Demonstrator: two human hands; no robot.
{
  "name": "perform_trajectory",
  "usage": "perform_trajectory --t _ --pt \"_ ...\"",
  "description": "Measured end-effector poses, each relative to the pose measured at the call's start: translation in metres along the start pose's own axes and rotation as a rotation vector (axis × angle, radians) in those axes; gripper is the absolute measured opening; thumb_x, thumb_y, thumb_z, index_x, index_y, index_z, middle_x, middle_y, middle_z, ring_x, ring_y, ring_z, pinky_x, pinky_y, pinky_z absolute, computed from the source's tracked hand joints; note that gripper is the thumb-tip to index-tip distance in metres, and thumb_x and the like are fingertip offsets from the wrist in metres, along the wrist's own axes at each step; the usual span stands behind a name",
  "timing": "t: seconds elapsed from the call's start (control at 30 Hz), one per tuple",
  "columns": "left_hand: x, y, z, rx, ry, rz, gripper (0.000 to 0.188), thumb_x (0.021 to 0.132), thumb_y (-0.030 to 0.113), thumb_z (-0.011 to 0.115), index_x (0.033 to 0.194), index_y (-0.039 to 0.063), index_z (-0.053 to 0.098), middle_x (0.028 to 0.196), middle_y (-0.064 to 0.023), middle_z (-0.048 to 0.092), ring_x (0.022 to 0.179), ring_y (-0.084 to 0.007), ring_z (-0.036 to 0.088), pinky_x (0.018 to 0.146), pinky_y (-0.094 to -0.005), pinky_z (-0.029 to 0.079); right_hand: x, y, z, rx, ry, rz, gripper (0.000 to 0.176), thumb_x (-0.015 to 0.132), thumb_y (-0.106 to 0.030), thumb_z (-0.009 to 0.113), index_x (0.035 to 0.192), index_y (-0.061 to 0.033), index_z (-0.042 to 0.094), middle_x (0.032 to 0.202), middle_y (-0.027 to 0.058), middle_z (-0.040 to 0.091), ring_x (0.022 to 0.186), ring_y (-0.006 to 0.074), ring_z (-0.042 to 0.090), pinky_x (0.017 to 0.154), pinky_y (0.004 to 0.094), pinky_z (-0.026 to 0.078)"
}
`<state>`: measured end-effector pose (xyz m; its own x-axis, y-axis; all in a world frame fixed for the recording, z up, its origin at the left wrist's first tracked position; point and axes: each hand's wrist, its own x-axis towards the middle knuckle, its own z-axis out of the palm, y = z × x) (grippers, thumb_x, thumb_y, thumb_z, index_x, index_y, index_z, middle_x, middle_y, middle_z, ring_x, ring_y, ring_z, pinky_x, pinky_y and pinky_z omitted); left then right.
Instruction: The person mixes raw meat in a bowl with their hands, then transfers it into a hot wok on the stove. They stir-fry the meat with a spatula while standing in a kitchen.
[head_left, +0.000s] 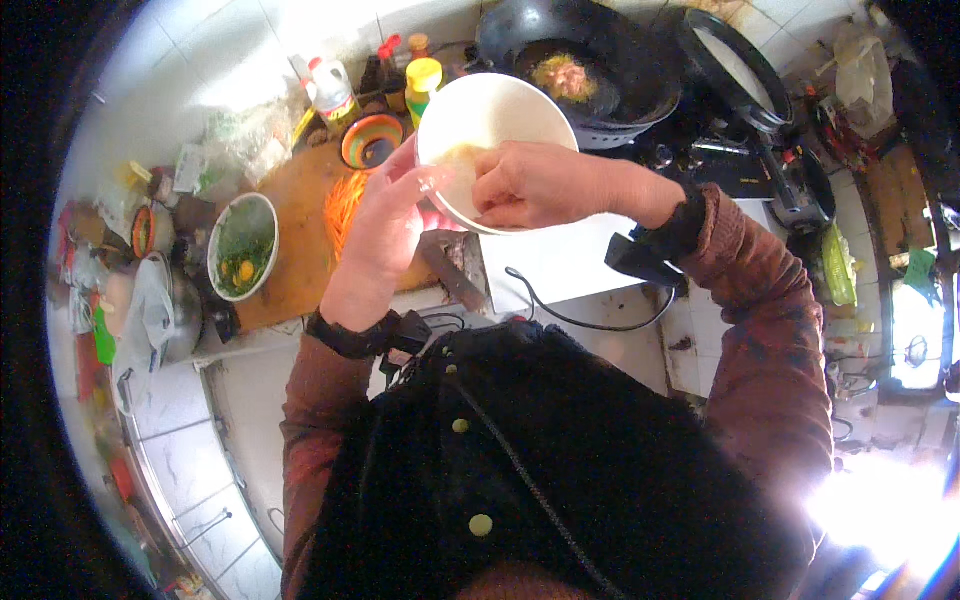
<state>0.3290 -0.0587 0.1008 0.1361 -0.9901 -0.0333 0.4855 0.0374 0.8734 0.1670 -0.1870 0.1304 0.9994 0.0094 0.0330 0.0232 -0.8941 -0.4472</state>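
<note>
My left hand (397, 202) grips the rim of a white bowl (495, 105), which is tilted so that its inside faces me. Inside the bowl are the curled fingers of my right hand (525, 184); whether they hold anything is hidden. Past the bowl, a dark wok (630, 105) contains a small heap of pinkish, meat-like food (564, 77). Shredded carrot (341, 214) lies beside my left hand on a wooden cutting board (296, 195). At the board's left stands a white bowl of chopped greens (247, 232) with egg yolks (241, 271) on top.
Behind the board are a striped bowl (371, 142), a yellow-capped bottle (424, 79) and a white plastic jug (331, 86). A lidded pan (739, 71) leans right of the wok. A black cable (592, 322) loops below the white counter edge. Bags and pots crowd the left.
</note>
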Motion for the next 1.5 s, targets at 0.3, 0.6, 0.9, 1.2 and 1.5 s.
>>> perform_trajectory --t 0.3,0.6,0.9,1.2,1.5 --pt "0.119 0.049 0.04 0.356 -0.066 0.017 0.056 0.082 0.032 0.062 0.129 0.007 0.046 0.113 -0.0134 0.055 0.09 -0.025 0.062 0.07 -0.0419 0.057 -0.002 0.067 -0.104 -0.448 -0.16 0.123 0.009 0.073 -0.014 0.062 0.075 -0.0057 0.066 0.07 0.0124 0.064 0.069 0.0304 0.061 0.064 0.04 0.047" --pt "0.2 0.043 0.039 0.568 0.068 -0.004 0.071 0.079 0.033 0.066 0.138 0.011 0.034 0.118 -0.0139 0.053 0.097 -0.027 0.058 0.069 -0.0414 0.055 -0.013 0.191 -0.118 -0.434 0.038 0.128 0.008 0.075 -0.009 0.061 0.071 -0.0025 0.059 0.081 0.0131 0.054 0.083 0.032 0.057 0.071 0.0404 0.045" --pt "0.179 0.069 0.032 0.669 0.154 0.073 0.09 0.08 0.022 0.068 0.147 0.006 0.011 0.136 -0.021 0.04 0.113 -0.0338 0.051 0.074 -0.047 0.055 -0.036 0.249 -0.118 -0.454 0.078 0.084 0.017 0.08 -0.009 0.058 0.092 -0.0023 0.067 0.089 0.0175 0.065 0.089 0.0341 0.061 0.077 0.0401 0.049" --pt "0.066 0.054 -0.027 0.149 0.015 0.277 0.056 0.083 0.017 0.06 0.133 0.004 0.039 0.117 -0.0171 0.056 0.095 -0.0248 0.064 0.066 -0.0368 0.061 -0.095 0.083 -0.141 -0.045 0.445 0.199 0.019 0.086 -0.012 0.06 0.098 0.0019 0.063 0.084 0.0093 0.066 0.077 0.0154 0.062 0.069 0.0292 0.051" --pt "-0.113 -0.046 -0.171 -0.152 0.191 -0.147 0.057 0.085 0.019 0.053 0.137 0.006 0.033 0.127 -0.0128 0.051 0.107 -0.0256 0.058 0.076 -0.042 0.057 -0.047 -0.039 0.078 0.564 0.514 0.74 0.007 0.086 -0.008 0.063 0.086 -0.0008 0.064 0.068 -0.0014 0.059 0.06 0.0038 0.051 0.05 0.0193 0.041"
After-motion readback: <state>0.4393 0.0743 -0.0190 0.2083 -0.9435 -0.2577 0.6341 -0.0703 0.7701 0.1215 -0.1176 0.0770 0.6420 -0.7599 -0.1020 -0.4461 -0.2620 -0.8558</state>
